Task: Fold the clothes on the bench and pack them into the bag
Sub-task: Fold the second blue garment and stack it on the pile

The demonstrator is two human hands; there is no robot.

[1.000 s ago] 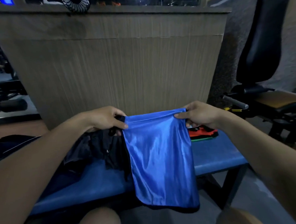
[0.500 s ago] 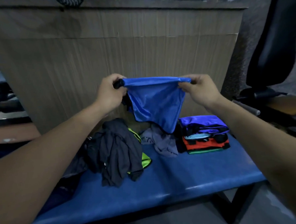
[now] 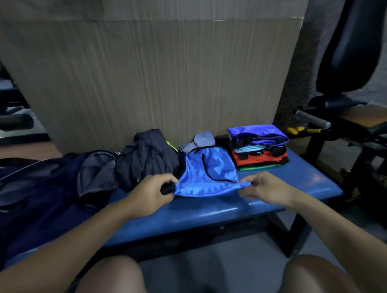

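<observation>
The left hand (image 3: 151, 194) curls round the near left corner of the blue shorts (image 3: 208, 175), its fingers closed over a dark rolled bit of waistband. The right hand (image 3: 265, 188) pinches the near right corner between thumb and fingertips. Between them the near edge is pulled taut in a shallow curve. The shorts are shiny, satin-like cloth, lying flat on the bench (image 3: 280, 200) with a thin black cord (image 3: 206, 168) looping across the top face.

The bench has a smooth, glossy blue padded seat on a dark frame. Just left of the shorts sits a crumpled dark grey garment (image 3: 148, 157) with a neon yellow edge, touching them. Behind the shorts is a soft grey bundle (image 3: 201, 140). To the right, close beside the shorts, stands a neat folded stack (image 3: 258, 147): purple satin on top, then red, then green. At the far left lies the bag (image 3: 44, 187), dark navy, its mouth slack and showing a grey lining. A ribbed wood-grain panel (image 3: 162, 80) rises behind the bench.
</observation>
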